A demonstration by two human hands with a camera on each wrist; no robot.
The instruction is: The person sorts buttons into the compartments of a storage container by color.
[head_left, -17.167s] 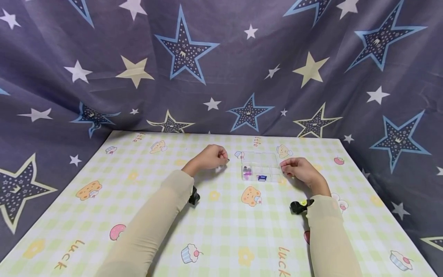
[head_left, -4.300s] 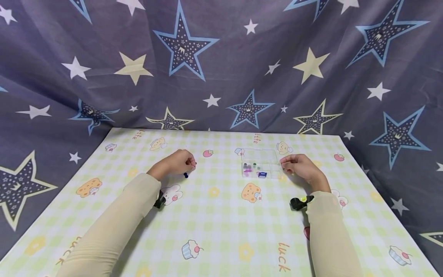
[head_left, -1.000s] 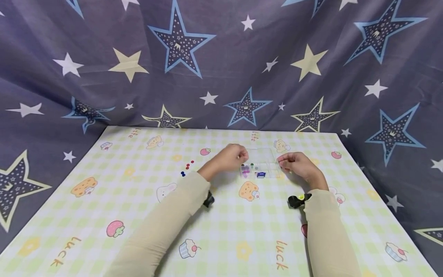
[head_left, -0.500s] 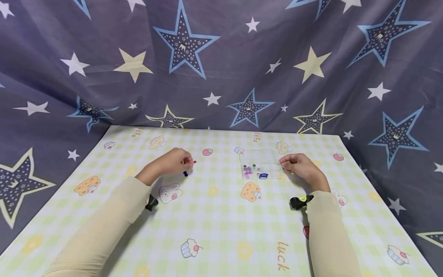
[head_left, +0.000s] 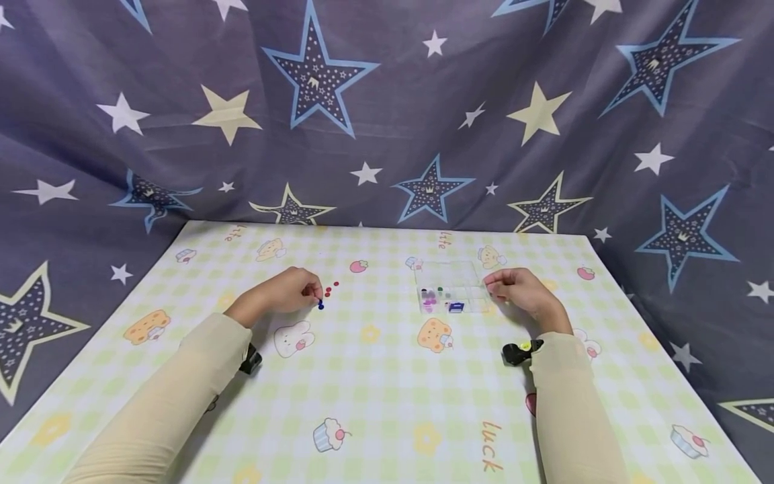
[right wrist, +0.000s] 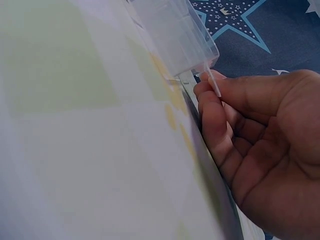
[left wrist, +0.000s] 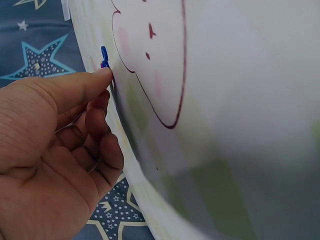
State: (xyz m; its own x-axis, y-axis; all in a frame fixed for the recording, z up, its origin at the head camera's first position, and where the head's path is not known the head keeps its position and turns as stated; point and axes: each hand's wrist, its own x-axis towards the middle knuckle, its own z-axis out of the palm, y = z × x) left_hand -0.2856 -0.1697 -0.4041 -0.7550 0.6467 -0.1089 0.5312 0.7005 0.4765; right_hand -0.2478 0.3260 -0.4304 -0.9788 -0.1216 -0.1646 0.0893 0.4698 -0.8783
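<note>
My left hand [head_left: 289, 290] is at two small dark-blue pieces [head_left: 321, 305] on the table, fingers curled and tips right by them. In the left wrist view a blue piece [left wrist: 104, 54] shows just past the thumb tip; whether the fingers grip it is hidden. A clear plastic compartment box [head_left: 447, 272] lies with its lid raised back. My right hand [head_left: 521, 292] pinches the box's right edge between thumb and fingers, as the right wrist view confirms. Inside sit purple pieces [head_left: 428, 302], dark ones, a green one [head_left: 440, 290] and a blue-and-white item [head_left: 456, 307].
Several small red pieces [head_left: 328, 292] lie just right of the left hand. A light checked cloth [head_left: 375, 403] with printed cartoons covers the table. Behind the table hangs a dark curtain [head_left: 387, 121] with stars.
A second ago the left hand was over the box's left side; it has swung left to the blue pieces. The right hand keeps its hold. Green has appeared in the box since the oldest frame.
</note>
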